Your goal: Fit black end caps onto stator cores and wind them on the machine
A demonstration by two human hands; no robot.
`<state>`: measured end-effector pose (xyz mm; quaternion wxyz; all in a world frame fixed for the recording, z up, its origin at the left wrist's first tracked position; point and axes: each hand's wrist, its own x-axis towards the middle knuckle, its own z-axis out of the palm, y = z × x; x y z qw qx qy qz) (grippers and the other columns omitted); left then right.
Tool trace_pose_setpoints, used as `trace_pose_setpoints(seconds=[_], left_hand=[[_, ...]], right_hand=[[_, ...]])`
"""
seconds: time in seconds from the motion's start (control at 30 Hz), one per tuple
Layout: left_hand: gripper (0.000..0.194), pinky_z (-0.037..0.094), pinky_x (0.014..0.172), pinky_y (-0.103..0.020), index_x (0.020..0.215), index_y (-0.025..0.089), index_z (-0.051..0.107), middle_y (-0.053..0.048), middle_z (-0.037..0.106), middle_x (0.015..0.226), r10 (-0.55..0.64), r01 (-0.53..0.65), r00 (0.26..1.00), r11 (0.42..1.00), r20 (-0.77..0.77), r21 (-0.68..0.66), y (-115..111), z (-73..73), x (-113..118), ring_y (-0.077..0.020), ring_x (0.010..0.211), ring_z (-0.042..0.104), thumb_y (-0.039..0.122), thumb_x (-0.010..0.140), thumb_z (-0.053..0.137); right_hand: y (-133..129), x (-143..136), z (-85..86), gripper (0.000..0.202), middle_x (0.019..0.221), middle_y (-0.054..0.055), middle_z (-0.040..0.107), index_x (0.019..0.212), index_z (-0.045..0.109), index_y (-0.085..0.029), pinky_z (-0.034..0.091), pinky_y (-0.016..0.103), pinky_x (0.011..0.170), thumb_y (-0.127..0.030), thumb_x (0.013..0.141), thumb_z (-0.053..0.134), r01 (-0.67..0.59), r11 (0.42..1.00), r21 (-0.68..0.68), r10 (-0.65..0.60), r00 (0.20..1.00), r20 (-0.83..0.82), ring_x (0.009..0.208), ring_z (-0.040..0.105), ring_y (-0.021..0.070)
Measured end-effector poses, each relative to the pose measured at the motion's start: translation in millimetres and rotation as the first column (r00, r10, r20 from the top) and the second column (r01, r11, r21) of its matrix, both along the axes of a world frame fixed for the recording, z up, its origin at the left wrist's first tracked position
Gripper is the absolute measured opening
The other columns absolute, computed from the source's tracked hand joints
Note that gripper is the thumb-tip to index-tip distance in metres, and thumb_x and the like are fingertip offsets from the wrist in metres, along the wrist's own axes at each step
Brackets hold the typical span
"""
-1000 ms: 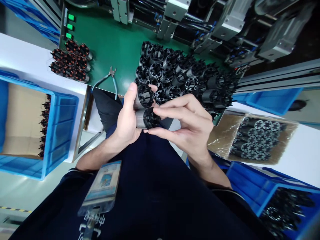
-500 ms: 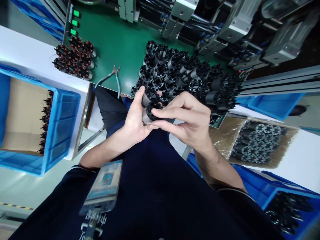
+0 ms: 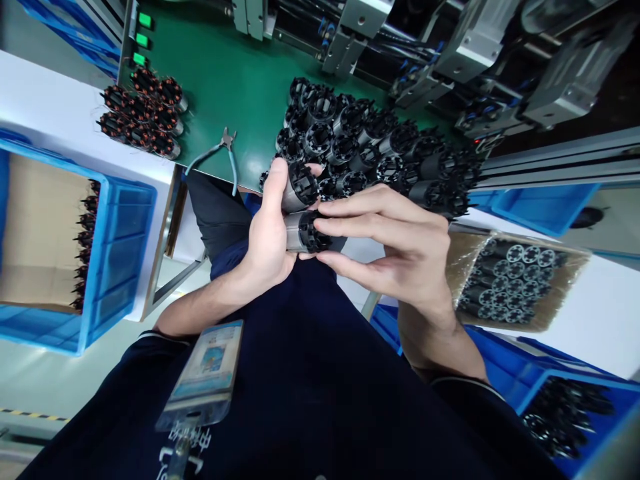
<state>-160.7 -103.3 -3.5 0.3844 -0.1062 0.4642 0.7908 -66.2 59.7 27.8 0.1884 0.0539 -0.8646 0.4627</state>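
Note:
My left hand (image 3: 270,233) is wrapped round two motor stators without windings, grey metal cylinders with black toothed plastic ends. The upper stator (image 3: 300,185) lies between thumb and fingers; the lower stator (image 3: 296,231) rests against the palm, its black end turned to the right. My right hand (image 3: 395,243) has its thumb and fingertips round that black end of the lower stator. Just beyond my hands, many similar unwound stators (image 3: 345,147) stand packed together on the green work surface (image 3: 225,73).
Cutting pliers (image 3: 229,143) lie at the bench edge, left of my hands. Copper-wound stators (image 3: 143,117) stand farther left. A blue crate (image 3: 123,247) is at far left. On the right are a box of grey cores (image 3: 520,280) and a bin of black parts (image 3: 565,413). Machinery (image 3: 363,20) lines the back.
The lower stator has turned so that its side now shows and its black end points right. My right hand has shifted right with straighter fingers. The left hand keeps both stators.

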Motion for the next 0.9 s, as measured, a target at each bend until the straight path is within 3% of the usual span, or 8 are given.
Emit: trace_pose_setpoints(seconds=[0.13,0.3,0.4,0.5,0.6,0.73,0.9], left_hand=[[0.101,0.062,0.065,-0.035,0.147,0.027,0.075,-0.01,0.071,0.092,0.019,-0.018,0.999,0.999,-0.026,0.04,-3.6,-1.6,3.5,-0.0352,0.099,0.082,0.112,0.094,0.072],[0.09,0.068,0.072,-0.038,0.145,0.028,0.078,-0.01,0.074,0.095,-0.002,0.002,1.0,1.0,-0.012,0.02,-2.8,10.6,1.4,-0.0357,0.106,0.083,0.107,0.102,0.068],[0.087,0.071,0.076,-0.039,0.136,0.024,0.08,-0.011,0.077,0.101,0.01,-0.01,1.0,1.0,-0.004,-0.008,1.2,19.5,-0.3,-0.0365,0.11,0.085,0.104,0.103,0.071],[0.081,0.067,0.068,-0.035,0.122,0.022,0.08,-0.01,0.073,0.094,0.023,-0.022,1.0,0.999,0.014,-0.027,3.8,23.3,1.4,-0.0334,0.1,0.086,0.1,0.105,0.072],[0.085,0.067,0.065,-0.037,0.128,0.025,0.081,-0.008,0.071,0.092,-0.006,0.007,0.999,1.0,0.037,-0.01,3.3,21.4,4.8,-0.0337,0.094,0.087,0.105,0.108,0.061],[0.093,0.072,0.073,-0.046,0.143,0.028,0.076,-0.011,0.075,0.1,-0.095,0.095,0.995,0.995,0.034,0.002,1.3,14.4,4.6,-0.0394,0.103,0.088,0.11,0.103,0.061],[0.08,0.067,0.07,-0.043,0.134,0.032,0.072,-0.007,0.074,0.094,-0.092,0.089,0.994,0.995,-0.067,-0.046,-0.9,4.4,-1.4,-0.0339,0.099,0.084,0.105,0.11,0.053]], right_hand=[[-0.3,2.9,8.3,0.046,0.133,0.007,0.094,0.145,0.094,-0.037,0.084,0.05,0.1,-0.035,0.101,0.106,-0.054,0.998,-0.021,0.054,0.998,-0.018,0.116,0.095,0.031],[3.0,5.8,16.7,0.05,0.143,0.008,0.091,0.147,0.093,-0.039,0.085,0.049,0.101,-0.028,0.1,0.106,-0.077,0.997,-0.005,0.078,0.996,0.048,0.122,0.093,0.0305],[6.0,5.4,19.2,0.051,0.144,0.008,0.091,0.147,0.092,-0.038,0.085,0.051,0.098,-0.026,0.1,0.106,-0.101,0.994,0.029,0.099,0.994,0.043,0.119,0.093,0.031],[7.0,6.3,23.3,0.051,0.139,0.007,0.092,0.148,0.092,-0.039,0.084,0.051,0.1,-0.026,0.101,0.106,-0.097,0.994,0.046,0.094,0.994,0.053,0.116,0.093,0.0311],[5.6,8.5,25.3,0.051,0.139,0.007,0.092,0.147,0.093,-0.038,0.084,0.05,0.106,-0.02,0.101,0.104,-0.1,0.995,0.025,0.097,0.99,0.102,0.12,0.093,0.0315],[2.9,9.4,18.4,0.04,0.141,0.007,0.091,0.134,0.096,-0.039,0.083,0.049,0.104,-0.016,0.102,0.102,-0.118,0.993,0.022,0.115,0.986,0.121,0.12,0.092,0.03],[3.9,14.7,17.1,0.033,0.143,0.007,0.091,0.138,0.093,-0.038,0.082,0.05,0.105,-0.023,0.109,0.097,-0.117,0.991,0.058,0.111,0.99,0.089,0.121,0.091,0.0297]])
